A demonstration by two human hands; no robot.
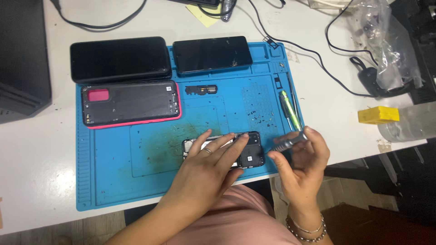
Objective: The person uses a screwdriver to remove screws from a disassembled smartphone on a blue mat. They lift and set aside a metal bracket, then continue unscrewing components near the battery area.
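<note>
Hands meet at the lower centre of the frame, over the near edge of a blue mat [109, 181] that covers much of the white bench [36, 172].

The left hand [213, 161] lies flat on an opened phone [252, 154], fingers [227, 140] spread across its exposed insides; a ring shows on one finger. Its grip is apart, pressing down rather than clasping. The phone sits on the mat at the lower centre, its right end uncovered and showing dark internal parts.

The right hand [302, 165] is just right of the phone, with its grip clamped on a grey screwdriver [290, 141]. The tool is tilted, its tip pointing left and down towards the phone's right end; whether the tip touches the phone cannot be told. Bracelets circle that wrist at the bottom of the frame.

Above the hands, at the upper left of the mat, a black phone [120, 59] lies screen up, with a second black phone [212, 54] just beside it to the right. Below the first lies a pink-edged case [131, 103] showing its dark inner side. A small black part [201, 89] rests near the mat's centre. Green-handled tools [289, 109] lie at the mat's right edge, just above the right hand.

At the right of the frame, off the mat, a yellow block [378, 115] sits on the bench, with a clear plastic bag [386, 41] above it. Black cables [313, 54] run across the upper part of the bench.
</note>
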